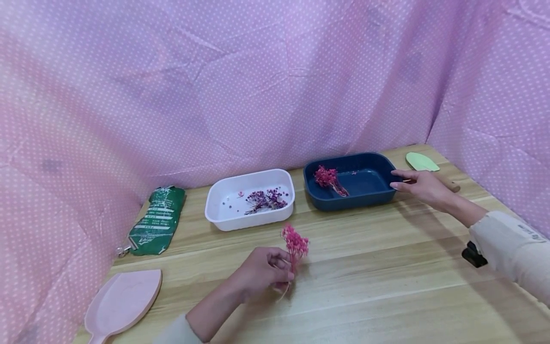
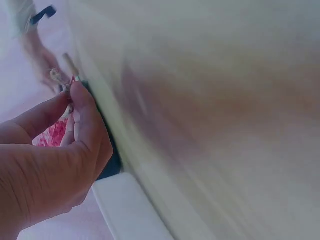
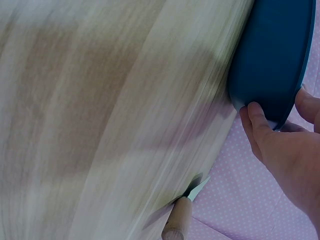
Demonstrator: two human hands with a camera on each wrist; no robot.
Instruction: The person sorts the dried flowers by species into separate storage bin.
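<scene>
My left hand (image 1: 268,270) pinches a small bunch of pink dried flowers (image 1: 295,243) by its stems, above the table in front of the two trays. Thumb and forefinger meet on the stems in the left wrist view, where the pink heads are partly hidden behind the fingers. At the back right, my right hand (image 1: 423,188) grips the right end of a dark blue tray (image 1: 350,204), with thumb and fingers at its rim and outer wall in the right wrist view. Another pink bunch (image 1: 327,177) lies inside that tray, toward its left end.
Left of the blue tray stands a white tray (image 1: 249,223) holding purple dried flowers (image 1: 266,199). A green packet (image 1: 158,220) and a pink scoop (image 1: 124,301) lie at the left. Behind my right hand is a light green spatula (image 1: 422,161) with a wooden handle. Pink dotted cloth (image 1: 258,95) hangs behind.
</scene>
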